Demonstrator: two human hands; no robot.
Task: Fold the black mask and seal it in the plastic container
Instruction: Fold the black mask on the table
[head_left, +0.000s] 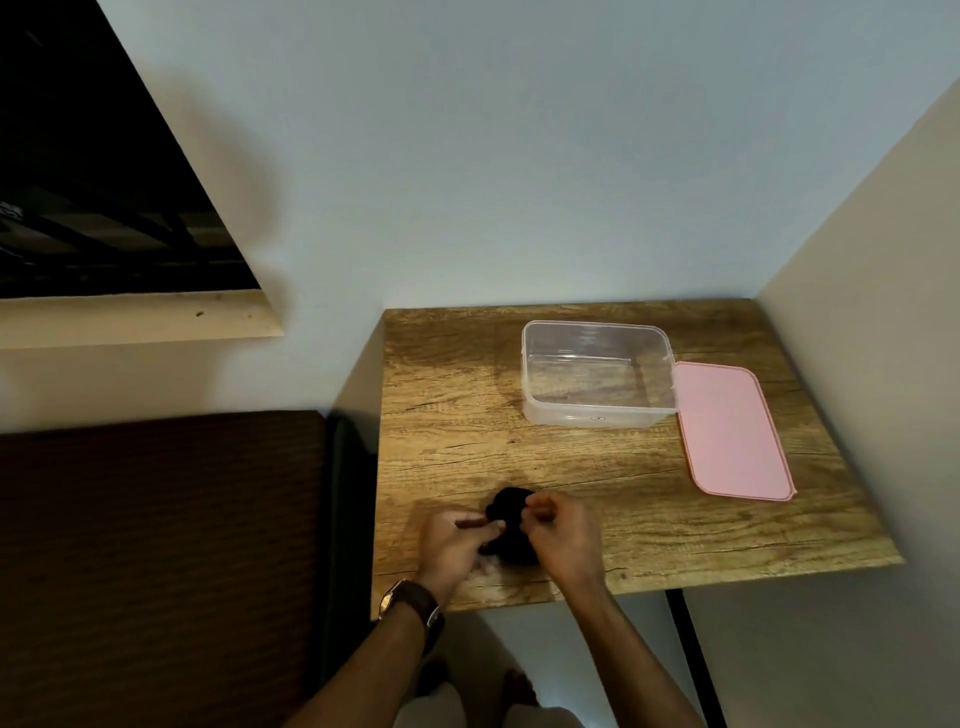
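Note:
The black mask (511, 514) is bunched up near the front edge of the wooden table (457, 415), held between both hands. My left hand (451, 545) pinches its left side and wears a wristwatch. My right hand (563, 535) pinches its right side from above. Most of the mask's lower part is hidden behind my fingers. The clear plastic container (597, 410) stands open and empty toward the back of the table. Its pink lid (732, 431) lies flat on the table just right of it.
The table sits in a corner, with walls behind and to the right. A dark brown upholstered surface (156, 545) lies to the left of the table. A black table leg (691, 649) runs down under the front right.

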